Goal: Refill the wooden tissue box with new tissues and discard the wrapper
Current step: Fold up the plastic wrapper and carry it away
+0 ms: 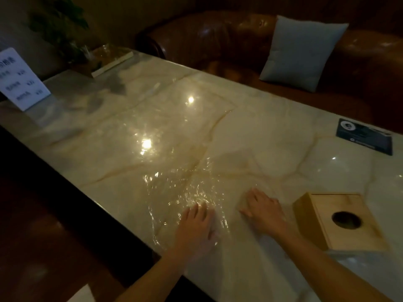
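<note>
The wooden tissue box (349, 234) stands at the near right of the marble table (272, 131); the round hole in its top looks dark. A crinkled clear plastic wrapper (174, 188) lies spread flat on the table, glinting under the lights. My left hand (196, 223) rests palm down on the wrapper with its fingers apart. My right hand (263, 211) lies flat just left of the box, fingers spread on the wrapper's right part. Neither hand grips anything. No tissues are in view.
A white price sign (21, 79) stands at the far left. A dark card (364, 136) lies at the right edge. Behind the table is a brown leather sofa (218, 40) with a grey cushion (301, 53). The table's left edge drops to a dark floor.
</note>
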`<state>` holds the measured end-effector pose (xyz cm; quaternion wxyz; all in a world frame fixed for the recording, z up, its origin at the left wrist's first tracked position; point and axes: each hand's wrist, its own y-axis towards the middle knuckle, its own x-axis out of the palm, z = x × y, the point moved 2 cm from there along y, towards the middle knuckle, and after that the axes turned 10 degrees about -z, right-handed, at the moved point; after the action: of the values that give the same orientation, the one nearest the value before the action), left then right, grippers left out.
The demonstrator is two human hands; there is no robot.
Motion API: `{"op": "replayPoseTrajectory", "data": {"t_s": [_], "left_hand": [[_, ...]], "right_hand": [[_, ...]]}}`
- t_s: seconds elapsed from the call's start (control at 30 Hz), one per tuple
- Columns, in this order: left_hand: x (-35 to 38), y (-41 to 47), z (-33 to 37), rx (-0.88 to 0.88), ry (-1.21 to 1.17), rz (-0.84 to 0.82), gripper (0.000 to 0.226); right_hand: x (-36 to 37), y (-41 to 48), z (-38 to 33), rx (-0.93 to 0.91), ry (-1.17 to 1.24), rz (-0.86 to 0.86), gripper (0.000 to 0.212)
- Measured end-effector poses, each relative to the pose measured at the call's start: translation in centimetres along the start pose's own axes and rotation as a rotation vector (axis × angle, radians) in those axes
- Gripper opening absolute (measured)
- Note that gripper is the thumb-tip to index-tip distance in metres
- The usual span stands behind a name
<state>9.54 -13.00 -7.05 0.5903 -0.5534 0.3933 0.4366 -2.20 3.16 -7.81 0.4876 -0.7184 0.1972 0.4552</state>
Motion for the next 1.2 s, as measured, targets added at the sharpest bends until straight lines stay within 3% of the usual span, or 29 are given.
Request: {"op": "replayPoseTrajectory", "data": {"t_s": [0.23, 0.53, 0.73, 0.83, 0.9, 1.0, 1.2], "left_hand": [[1.2, -1.2, 4.6, 0.276, 0.108, -0.027, 0.057], [1.4, -0.6, 6.4, 0.220, 0.001, -0.003, 0.051], [-0.1, -0.3, 5.1, 0.152, -0.274, 0.181, 0.039], [-1.2, 0.7, 2.2, -0.055, -0.476, 0.286, 0.038], [-1.6, 1.4, -0.5, -0.285, -0.641, 0.195, 0.041], [-1.7, 1.9, -3.2, -0.531, -0.604, 0.118, 0.048], [-2.2, 3.3, -4.8, -0.679, -0.845, 0.038, 0.071]], "right_hand": [[-2.3, 3.5, 0.3, -0.026, 0.003, -0.044, 0.069], [-3.6, 5.5, -1.7, -0.203, -0.189, -0.080, 0.069], [-3.8, 2.7, 0.3, 0.069, 0.189, 0.195, 0.048], [-2.3, 0.5, 1.4, 0.194, 0.299, 0.151, 0.050], [-1.1, -0.6, 1.8, 0.273, 0.335, 0.080, 0.061], [-0.1, -2.2, 2.1, 0.386, 0.499, 0.048, 0.065], [0.0, -2.6, 2.0, 0.494, 0.789, 0.017, 0.065]]}}
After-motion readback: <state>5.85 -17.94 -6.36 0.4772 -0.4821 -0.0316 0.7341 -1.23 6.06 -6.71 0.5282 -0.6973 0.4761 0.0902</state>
